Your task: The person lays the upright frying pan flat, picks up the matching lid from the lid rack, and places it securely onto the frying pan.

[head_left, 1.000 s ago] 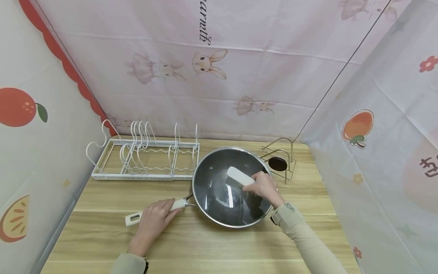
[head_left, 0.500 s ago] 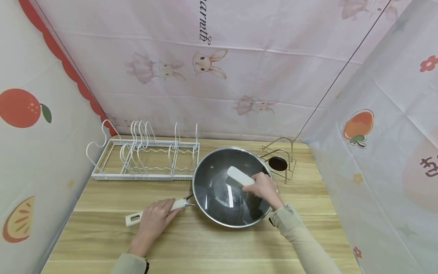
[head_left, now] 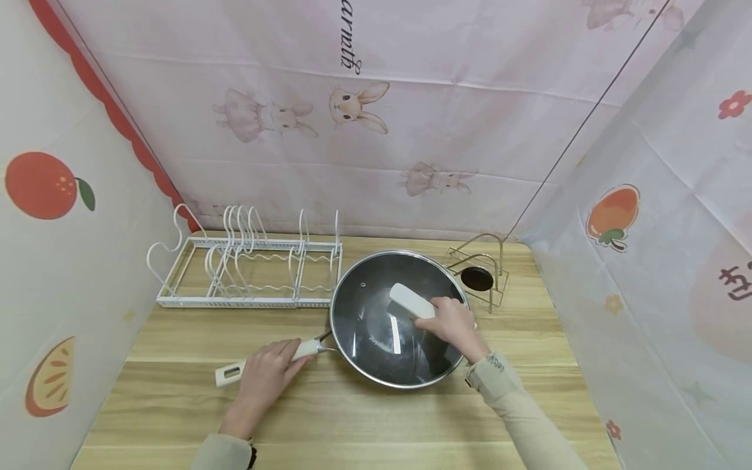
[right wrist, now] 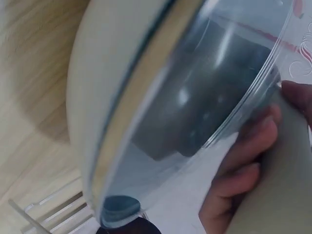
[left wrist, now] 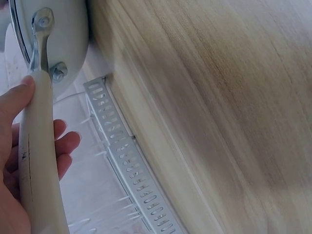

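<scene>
A deep, pale-sided pan (right wrist: 105,73) sits on the wooden table, covered by a glass lid (head_left: 376,287) with a metal rim. My left hand (head_left: 266,375) grips the pan's long cream handle (head_left: 305,350); in the left wrist view the thumb lies along its top and the fingers (left wrist: 67,142) come round the other side. On the lid, my right hand (head_left: 451,326) holds the white bar-shaped knob (head_left: 408,299) between thumb and fingers. The right wrist view shows those fingers (right wrist: 243,170) bent against it. The lid rests on the pan, and the dark inside shows through the glass.
A white wire rack (head_left: 235,302) with several upright loops stands at the back left, close to the pan. Behind the pan at right is a small gold wire stand (head_left: 498,277) with a dark round piece (head_left: 477,279). Printed cloth walls (head_left: 411,117) enclose the table (head_left: 364,431).
</scene>
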Motion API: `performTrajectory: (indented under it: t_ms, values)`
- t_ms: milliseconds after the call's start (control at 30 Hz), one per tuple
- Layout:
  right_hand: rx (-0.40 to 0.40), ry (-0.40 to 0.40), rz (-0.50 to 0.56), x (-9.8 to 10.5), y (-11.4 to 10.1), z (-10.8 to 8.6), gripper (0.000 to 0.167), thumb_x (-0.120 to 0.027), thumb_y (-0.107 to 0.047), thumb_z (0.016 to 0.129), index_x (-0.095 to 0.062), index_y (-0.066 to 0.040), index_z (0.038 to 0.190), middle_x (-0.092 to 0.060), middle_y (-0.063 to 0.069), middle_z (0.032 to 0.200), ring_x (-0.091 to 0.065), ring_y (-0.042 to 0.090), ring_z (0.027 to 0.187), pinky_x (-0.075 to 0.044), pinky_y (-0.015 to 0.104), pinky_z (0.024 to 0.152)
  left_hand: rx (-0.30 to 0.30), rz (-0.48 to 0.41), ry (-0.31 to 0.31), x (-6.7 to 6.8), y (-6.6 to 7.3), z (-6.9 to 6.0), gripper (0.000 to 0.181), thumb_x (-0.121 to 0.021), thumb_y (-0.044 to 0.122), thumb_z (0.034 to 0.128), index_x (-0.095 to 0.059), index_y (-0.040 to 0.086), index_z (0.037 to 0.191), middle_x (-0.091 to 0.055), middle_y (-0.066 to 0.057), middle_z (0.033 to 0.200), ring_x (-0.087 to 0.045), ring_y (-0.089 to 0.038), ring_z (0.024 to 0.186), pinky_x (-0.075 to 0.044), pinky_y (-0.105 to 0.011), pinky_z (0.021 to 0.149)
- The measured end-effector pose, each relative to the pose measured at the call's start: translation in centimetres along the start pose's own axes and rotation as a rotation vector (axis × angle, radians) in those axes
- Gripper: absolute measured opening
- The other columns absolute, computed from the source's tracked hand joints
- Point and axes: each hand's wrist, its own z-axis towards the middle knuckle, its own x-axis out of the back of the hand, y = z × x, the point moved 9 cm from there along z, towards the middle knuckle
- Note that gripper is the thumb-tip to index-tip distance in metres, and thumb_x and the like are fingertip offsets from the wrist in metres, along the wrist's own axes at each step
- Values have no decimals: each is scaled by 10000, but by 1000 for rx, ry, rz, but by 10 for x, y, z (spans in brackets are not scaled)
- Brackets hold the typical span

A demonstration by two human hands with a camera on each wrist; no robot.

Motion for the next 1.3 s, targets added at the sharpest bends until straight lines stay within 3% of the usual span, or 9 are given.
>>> performTrajectory:
  t_ms: [100, 200, 333, 433, 767, 1000, 1300]
  values:
    - [28, -3, 29, 2, -2, -2, 376, -793, -398, 675, -674, -100, 870, -599, 14, 684, -525, 196, 596, -395, 321, 492, -2, -4, -6, 0, 0, 0, 708, -335, 590, 1009, -722, 0, 956, -729, -176, 879, -700, -331, 697, -591, -449, 558]
    - [47, -7, 62, 6, -5, -6, 374, -805, -340, 696, -673, -73, 922, -616, 22, 721, -530, 187, 613, -408, 308, 508, 1, -10, -31, -1, -1, 0, 604, -464, 546, 991, -718, -2, 965, -728, -174, 883, -700, -328, 704, -592, -447, 564]
    - [88, 17, 68, 14, -8, -11, 363, -811, -262, 691, -676, -37, 943, -644, 52, 776, -542, 192, 656, -444, 319, 550, 27, -25, -84, -3, -2, 1, 382, -752, 358, 845, -712, -1, 971, -727, -166, 885, -697, -314, 702, -591, -431, 562]
    - [121, 43, 63, 20, -11, -16, 372, -813, -221, 680, -683, -5, 954, -670, 97, 841, -570, 215, 709, -491, 353, 607, 62, -25, -133, -4, -3, 3, 350, -850, 248, 755, -709, 7, 966, -724, -154, 870, -688, -293, 680, -585, -409, 543]
    - [196, 94, 75, 36, -12, -33, 412, -819, -140, 692, -693, 19, 1050, -677, 150, 969, -608, 262, 802, -531, 410, 687, 162, -43, -271, 1, 1, 15, 280, -867, 148, 746, -726, 27, 956, -721, -123, 903, -679, -261, 727, -592, -407, 611]
    - [251, 138, 98, 48, -10, -47, 318, -795, -106, 706, -713, -5, 996, -671, 121, 951, -599, 242, 791, -530, 380, 666, 176, -36, -315, 9, 8, 23, 239, -845, 159, 777, -730, 30, 942, -723, -126, 914, -684, -280, 765, -596, -439, 667]
    - [287, 165, 89, 64, -6, -62, 242, -793, -160, 783, -720, -48, 984, -675, 66, 905, -616, 205, 746, -520, 355, 628, 162, -12, -366, 15, 15, 31, 191, -815, 198, 815, -724, 60, 910, -709, -82, 842, -653, -252, 710, -568, -426, 627]
